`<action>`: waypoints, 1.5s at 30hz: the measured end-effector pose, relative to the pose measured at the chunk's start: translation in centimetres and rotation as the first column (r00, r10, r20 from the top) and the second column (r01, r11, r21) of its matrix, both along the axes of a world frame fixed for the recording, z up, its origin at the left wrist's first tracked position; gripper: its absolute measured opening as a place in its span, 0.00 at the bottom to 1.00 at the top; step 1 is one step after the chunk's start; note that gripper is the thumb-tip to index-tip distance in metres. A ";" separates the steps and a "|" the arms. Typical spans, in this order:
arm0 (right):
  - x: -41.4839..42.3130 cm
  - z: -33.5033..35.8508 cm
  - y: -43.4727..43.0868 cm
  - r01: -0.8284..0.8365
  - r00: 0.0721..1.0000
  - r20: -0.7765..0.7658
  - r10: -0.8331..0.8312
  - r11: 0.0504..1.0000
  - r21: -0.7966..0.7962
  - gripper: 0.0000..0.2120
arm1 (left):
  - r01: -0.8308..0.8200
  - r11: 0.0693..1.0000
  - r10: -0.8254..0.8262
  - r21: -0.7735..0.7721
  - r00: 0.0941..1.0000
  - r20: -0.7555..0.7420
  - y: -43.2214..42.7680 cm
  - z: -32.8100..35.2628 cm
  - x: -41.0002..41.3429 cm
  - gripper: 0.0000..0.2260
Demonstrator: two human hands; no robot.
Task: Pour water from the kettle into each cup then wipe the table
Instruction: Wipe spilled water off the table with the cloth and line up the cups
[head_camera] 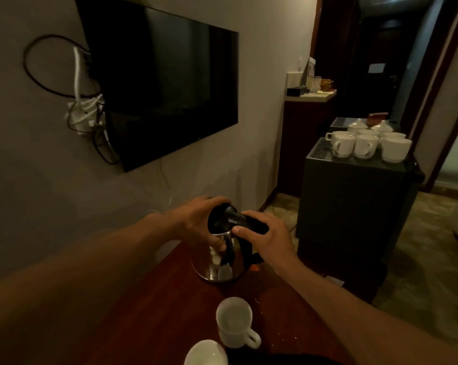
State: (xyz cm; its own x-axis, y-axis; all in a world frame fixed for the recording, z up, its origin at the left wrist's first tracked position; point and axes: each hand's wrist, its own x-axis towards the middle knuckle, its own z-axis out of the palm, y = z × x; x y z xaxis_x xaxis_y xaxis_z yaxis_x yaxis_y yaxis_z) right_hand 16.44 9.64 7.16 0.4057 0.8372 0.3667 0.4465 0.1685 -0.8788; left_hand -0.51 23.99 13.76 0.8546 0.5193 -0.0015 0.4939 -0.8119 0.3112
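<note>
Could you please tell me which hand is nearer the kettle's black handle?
Right. The right hand grips the handle itself. The left hand is just left of it, holding the kettle by its top and steel side.

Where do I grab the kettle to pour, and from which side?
Grip the black handle, coming in from the right as the right hand does: it juts from the right side of the standing kettle, clear of the steel body that the left hand holds.
</note>
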 end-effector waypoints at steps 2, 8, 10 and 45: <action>-1.9 0.4 1.2 -0.018 1.000 -0.010 0.018 1.000 0.012 0.17 | -0.024 1.000 0.024 0.005 1.000 -0.007 0.7 0.5 -2.2 0.48; -8.0 0.2 4.0 -0.104 0.993 -0.047 0.105 0.994 0.022 0.15 | -0.108 0.994 0.108 -0.007 0.994 -0.033 2.3 0.4 -9.2 0.50; -10.1 -0.3 4.8 -0.133 0.990 -0.054 0.134 0.991 0.023 0.14 | -0.132 0.991 0.132 0.000 0.990 -0.046 2.4 0.0 -11.6 0.50; -25.5 -9.5 4.1 -0.363 0.931 -0.077 0.357 0.928 -0.082 0.14 | -0.383 0.920 0.368 -0.087 0.917 -0.152 -2.7 -9.8 -29.3 0.48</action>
